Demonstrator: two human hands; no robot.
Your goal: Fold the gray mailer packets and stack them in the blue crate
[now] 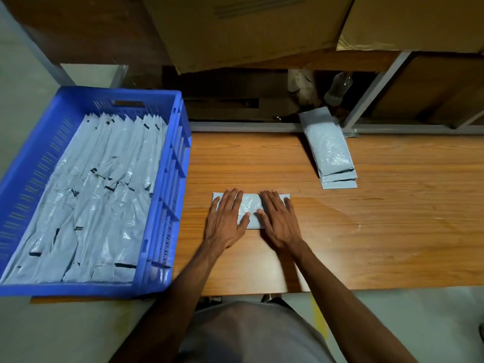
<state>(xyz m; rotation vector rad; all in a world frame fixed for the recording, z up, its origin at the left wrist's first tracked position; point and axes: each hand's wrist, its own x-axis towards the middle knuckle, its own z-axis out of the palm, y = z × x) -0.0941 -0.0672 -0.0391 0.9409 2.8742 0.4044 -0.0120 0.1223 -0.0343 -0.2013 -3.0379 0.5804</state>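
Observation:
A folded gray mailer packet (pixel 251 205) lies flat on the wooden table (pixel 379 231) in front of me. My left hand (pixel 227 218) presses its left half with straight, spread fingers. On its right half my right hand (pixel 277 218) lies flat the same way. The blue crate (pixel 167 179) stands at the table's left end, filled with several folded gray packets (pixel 104 192) in overlapping rows. A small pile of unfolded gray mailers (pixel 330 150) rests at the back of the table, to the right of my hands.
Large cardboard boxes (pixel 248 30) overhang the back of the table on a shelf. A metal frame rail (pixel 248 126) runs along the table's far edge, with a clear bottle (pixel 339 87) behind it. The floor shows below the table's front edge.

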